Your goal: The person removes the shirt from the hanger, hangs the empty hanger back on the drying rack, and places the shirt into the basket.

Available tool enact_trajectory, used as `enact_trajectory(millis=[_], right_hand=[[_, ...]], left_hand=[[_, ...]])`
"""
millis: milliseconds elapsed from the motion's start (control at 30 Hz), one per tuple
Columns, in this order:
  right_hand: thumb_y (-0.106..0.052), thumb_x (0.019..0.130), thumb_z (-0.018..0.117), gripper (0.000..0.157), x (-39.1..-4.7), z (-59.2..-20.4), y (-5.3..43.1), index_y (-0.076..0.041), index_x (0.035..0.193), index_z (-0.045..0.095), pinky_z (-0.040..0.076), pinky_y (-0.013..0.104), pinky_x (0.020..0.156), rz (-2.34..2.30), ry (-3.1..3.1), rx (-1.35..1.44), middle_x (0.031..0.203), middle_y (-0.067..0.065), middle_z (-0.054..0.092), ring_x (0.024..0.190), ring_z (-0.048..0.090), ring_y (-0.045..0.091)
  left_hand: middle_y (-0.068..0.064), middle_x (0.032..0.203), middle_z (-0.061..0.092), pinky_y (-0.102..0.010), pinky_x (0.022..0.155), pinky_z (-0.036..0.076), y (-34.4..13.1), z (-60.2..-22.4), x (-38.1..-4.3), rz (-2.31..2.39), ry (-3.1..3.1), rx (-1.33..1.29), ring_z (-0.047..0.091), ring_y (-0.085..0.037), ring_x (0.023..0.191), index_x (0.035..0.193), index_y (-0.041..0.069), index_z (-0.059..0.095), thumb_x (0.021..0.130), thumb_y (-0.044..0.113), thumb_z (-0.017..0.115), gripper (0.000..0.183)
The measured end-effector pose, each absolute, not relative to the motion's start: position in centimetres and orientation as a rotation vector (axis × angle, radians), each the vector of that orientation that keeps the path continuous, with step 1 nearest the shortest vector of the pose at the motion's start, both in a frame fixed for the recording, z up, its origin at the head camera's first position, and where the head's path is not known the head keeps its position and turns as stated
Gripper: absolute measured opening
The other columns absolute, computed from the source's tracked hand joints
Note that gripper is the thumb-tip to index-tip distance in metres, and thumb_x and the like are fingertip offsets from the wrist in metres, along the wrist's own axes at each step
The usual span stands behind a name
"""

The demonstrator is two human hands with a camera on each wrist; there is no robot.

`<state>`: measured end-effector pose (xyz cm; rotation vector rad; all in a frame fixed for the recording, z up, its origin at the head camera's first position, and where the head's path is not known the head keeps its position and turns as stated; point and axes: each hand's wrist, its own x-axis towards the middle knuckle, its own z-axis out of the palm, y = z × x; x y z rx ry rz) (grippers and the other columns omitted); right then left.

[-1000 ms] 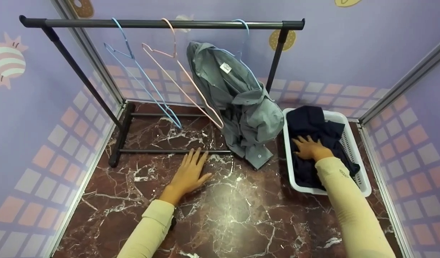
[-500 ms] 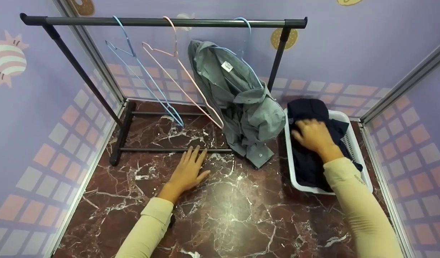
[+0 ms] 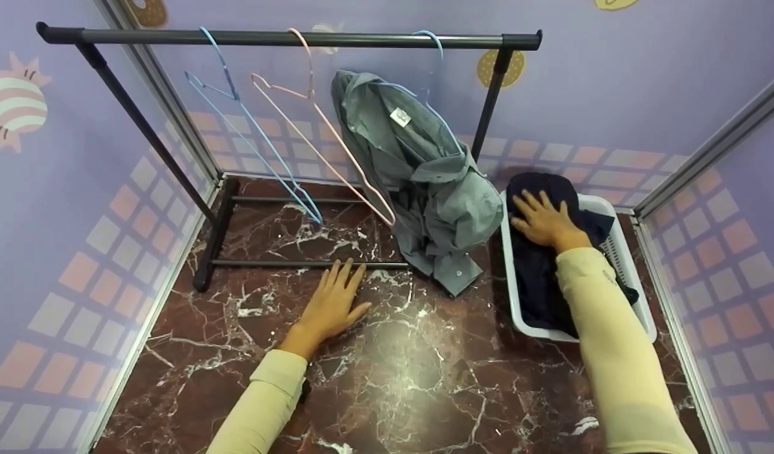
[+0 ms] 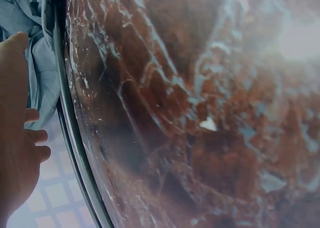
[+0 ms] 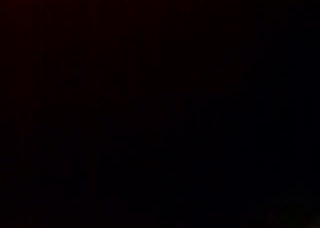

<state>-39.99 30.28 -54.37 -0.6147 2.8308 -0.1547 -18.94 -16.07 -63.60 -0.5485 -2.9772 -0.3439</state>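
Note:
My right hand (image 3: 541, 221) lies with spread fingers on the dark navy cloth (image 3: 535, 277) in a white plastic basket (image 3: 510, 284). The cloth bulges up at the basket's far end; its kind of garment cannot be made out. My left hand (image 3: 329, 306) rests flat, fingers straight, its fingertips by the lower front bar (image 3: 280, 264) of the black clothes rack. A grey-green shirt (image 3: 418, 164) hangs crookedly from a blue hanger (image 3: 438, 53) on the rack, its lower part bunched near the floor. In the right wrist view all is black.
Another blue hanger (image 3: 226, 72) and a pink hanger (image 3: 311, 94) hang bare on the rack's top rail (image 3: 362, 40). Patterned purple walls (image 3: 614, 94) enclose the reddish marble floor (image 3: 399, 378) at the back and both sides. The basket stands near the right wall.
My right hand has lifted and moved toward the basket's far end, now lying spread there again. The navy cloth under it has been pushed up at that end. My left hand stays put.

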Motion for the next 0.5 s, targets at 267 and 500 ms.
enact_trajectory(millis=[267,500], right_hand=[[-0.048,0.110,0.035,0.065,-38.3,-57.1,31.0,-0.010,0.162,0.031,0.005,0.081,0.118,-0.116,2.697,-0.633,0.170,0.021,0.020,0.155,0.009,0.053],[-0.049,0.109,0.038,0.068,-37.3,-59.3,31.4,-0.005,0.161,0.032,0.004,0.080,0.119,-0.107,2.672,-0.619,0.166,0.027,0.025,0.156,0.009,0.053]], left_hand=[[-0.028,0.164,0.031,-0.061,0.125,0.026,-16.2,-63.7,-18.8,-0.343,-2.978,-0.539,0.028,-0.051,0.152,0.162,0.007,0.029,0.101,0.051,0.058,0.081],[-0.028,0.165,0.029,-0.060,0.126,0.025,-16.2,-64.0,-18.6,-0.341,-3.002,-0.549,0.027,-0.051,0.152,0.163,0.007,0.028,0.101,0.051,0.058,0.082]])
